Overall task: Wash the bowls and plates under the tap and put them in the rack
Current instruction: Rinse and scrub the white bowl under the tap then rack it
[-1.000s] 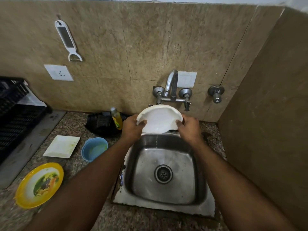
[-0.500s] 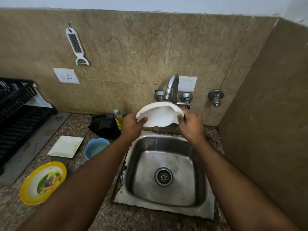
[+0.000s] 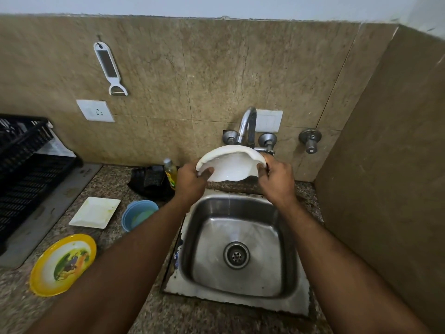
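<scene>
Both hands are on one white bowl (image 3: 230, 166): our left hand (image 3: 191, 180) grips its left rim, right hand (image 3: 277, 178) its right, tilted under the tap (image 3: 246, 125) above the sink (image 3: 237, 247). Left of the sink we count one rack (image 3: 22, 169), one yellow plate (image 3: 63, 264), one square white plate (image 3: 95, 212), one blue bowl (image 3: 138, 214).
</scene>
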